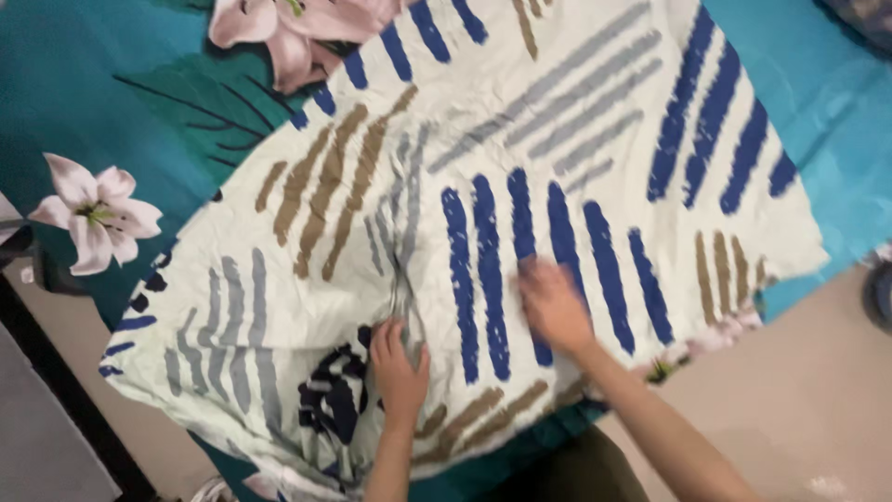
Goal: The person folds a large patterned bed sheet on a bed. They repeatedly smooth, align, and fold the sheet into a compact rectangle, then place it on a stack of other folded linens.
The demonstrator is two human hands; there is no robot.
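A pale cloth [520,177] with blue, brown and grey brush-stroke stripes lies spread over a teal bedsheet. My left hand [398,364] pinches a raised fold of the cloth near its front edge, fingers closed on the fabric. My right hand [554,302] lies flat, palm down, on the blue stripes to the right of that fold; it is blurred. Both forearms reach in from the bottom of the view.
The teal bedsheet [111,102] under the cloth carries large pink lily prints at left and top. A lighter blue sheet [836,121] shows at the right. Beige floor [818,390] lies at the lower right, and a dark bed edge runs along the lower left.
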